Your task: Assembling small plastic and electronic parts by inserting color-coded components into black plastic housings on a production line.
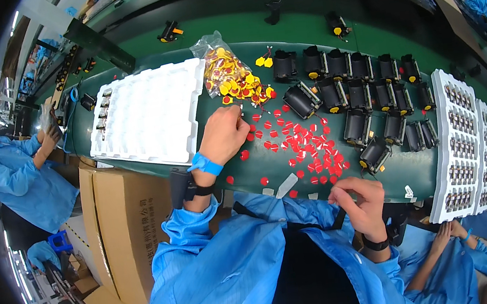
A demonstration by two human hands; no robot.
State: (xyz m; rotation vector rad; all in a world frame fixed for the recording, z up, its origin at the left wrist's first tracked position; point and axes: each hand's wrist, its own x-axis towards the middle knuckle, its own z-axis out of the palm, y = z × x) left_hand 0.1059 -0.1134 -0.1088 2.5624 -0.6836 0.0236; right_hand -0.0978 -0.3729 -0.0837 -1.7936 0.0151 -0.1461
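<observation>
My left hand (225, 135), with a blue wristband, is closed above the green table, its curled fingers just below a pile of yellow round pieces with red wires (242, 86). What those fingers hold, if anything, is hidden. Scattered red round stickers (309, 144) lie to the right of that hand. My right hand (362, 201) hangs at the table's near edge, thumb and fingers pinched together. Anything between them is too small to make out. Several black curved housings (359, 95) with yellow discs and metal parts stand in rows beyond the stickers.
A white foam tray (193, 106) lies at left, a few small parts in its left column. Filled white trays (446, 129) sit at right. A clear plastic bag (207, 47) spills the yellow pieces. A large cardboard box (122, 220) stands lower left. Co-workers sit on both sides.
</observation>
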